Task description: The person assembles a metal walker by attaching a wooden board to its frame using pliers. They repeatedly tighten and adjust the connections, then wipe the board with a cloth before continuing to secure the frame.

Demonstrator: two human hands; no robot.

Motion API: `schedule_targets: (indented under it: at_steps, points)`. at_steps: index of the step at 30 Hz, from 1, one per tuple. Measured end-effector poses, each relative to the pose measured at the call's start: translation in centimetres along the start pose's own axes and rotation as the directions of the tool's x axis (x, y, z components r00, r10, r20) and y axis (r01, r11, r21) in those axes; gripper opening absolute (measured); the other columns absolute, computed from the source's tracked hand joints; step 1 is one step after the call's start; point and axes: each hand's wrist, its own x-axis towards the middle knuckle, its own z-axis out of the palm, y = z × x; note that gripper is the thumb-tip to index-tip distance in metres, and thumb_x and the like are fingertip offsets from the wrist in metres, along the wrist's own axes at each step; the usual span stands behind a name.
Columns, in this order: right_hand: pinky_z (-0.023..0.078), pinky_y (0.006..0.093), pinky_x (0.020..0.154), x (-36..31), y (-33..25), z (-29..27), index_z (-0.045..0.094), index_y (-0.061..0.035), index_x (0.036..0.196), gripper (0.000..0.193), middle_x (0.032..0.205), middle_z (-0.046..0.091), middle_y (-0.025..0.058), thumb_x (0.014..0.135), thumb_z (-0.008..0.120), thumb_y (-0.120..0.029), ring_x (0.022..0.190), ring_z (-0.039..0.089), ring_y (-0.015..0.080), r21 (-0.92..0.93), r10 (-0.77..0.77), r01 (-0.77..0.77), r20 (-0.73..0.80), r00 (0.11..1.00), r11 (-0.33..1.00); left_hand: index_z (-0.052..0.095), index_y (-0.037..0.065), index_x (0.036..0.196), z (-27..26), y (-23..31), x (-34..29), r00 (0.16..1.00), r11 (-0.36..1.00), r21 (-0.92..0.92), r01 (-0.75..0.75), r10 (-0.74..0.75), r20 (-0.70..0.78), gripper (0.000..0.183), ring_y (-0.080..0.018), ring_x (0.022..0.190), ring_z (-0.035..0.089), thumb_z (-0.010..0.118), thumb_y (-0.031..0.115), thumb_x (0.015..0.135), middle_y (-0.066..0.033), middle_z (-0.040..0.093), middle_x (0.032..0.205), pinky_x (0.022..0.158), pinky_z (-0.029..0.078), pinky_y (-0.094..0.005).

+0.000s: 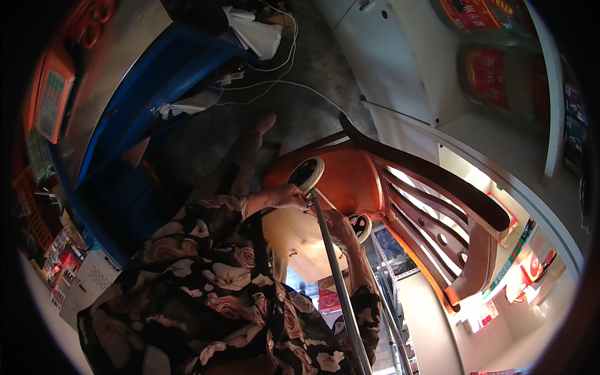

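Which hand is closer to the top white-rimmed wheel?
Left. The left hand is just under that wheel; the right hand is farther, lower and to the right.

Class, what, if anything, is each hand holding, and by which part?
The left hand seems to hold the metal frame by its end, beside the pale-rimmed wheel; whether the right hand holds anything cannot be told.

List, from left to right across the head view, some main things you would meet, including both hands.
Orange device with a pale panel, crumpled white material, left hand, right hand, brown chair slats, lower red-labelled jar.
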Motion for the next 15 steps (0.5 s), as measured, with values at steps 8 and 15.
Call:
schedule_targets:
  at_steps: [8,15]
  points:
    - [0.047,0.0302,0.059,-0.6,2.0,1.1,0.067,-0.0032,0.085,0.009,0.072,0.061,0.0110,0.079,0.062,-0.005,0.065,0.061,0.0183,0.082,0.139,-0.127,-0.155,0.978,0.988,0.067,-0.001,0.095,-0.1,0.0,0.0,0.999,1.000,-0.005,0.030,-0.030,-0.011,0.024,-0.0076,0.081,0.059,0.066,0.018,0.081,-0.0035,0.069,0.088,0.077,0.045,-0.0233]
    - [0.044,0.0385,0.048,1.7,2.4,0.6,0.054,-0.0043,0.083,0.009,0.067,0.056,0.0174,0.078,0.062,-0.002,0.057,0.057,0.0330,-0.310,-0.290,0.274,-0.007,0.957,0.911,0.067,-0.001,0.097,-0.1,0.9,-0.5,1.000,1.000,-0.018,0.015,-0.015,-0.004,0.025,-0.0081,0.084,0.060,0.067,0.017,0.081,-0.0043,0.069,0.089,0.078,0.045,-0.0241]
